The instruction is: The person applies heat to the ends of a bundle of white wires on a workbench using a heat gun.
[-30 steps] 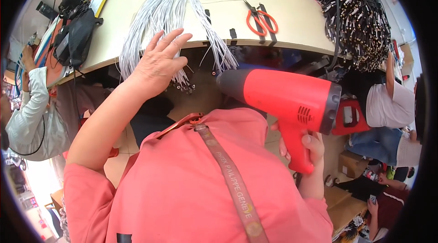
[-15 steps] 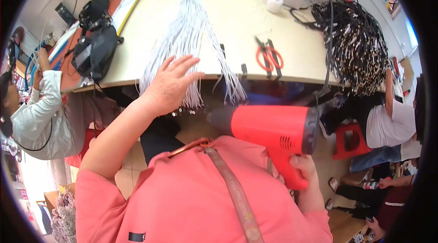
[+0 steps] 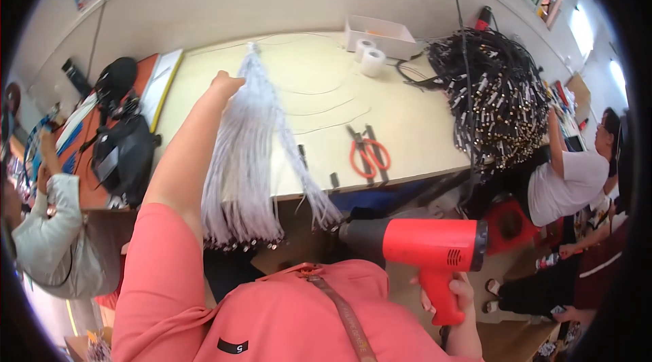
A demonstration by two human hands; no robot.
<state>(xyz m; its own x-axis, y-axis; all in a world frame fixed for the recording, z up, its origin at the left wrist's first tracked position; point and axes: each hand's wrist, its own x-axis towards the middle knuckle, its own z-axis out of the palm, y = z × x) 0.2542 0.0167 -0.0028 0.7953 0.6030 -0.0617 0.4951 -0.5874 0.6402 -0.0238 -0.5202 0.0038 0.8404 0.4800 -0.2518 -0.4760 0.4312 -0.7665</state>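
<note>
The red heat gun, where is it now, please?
In the head view, the heat gun is in the right hand, right of centre, its nozzle pointing left toward the white cables.

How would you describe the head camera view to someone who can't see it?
A right hand grips a red heat gun, its dark nozzle pointing left, while the left hand is near the upper part of white wires draped over a table. Farther right are orange-handled scissors and a heap of black cables.
</note>
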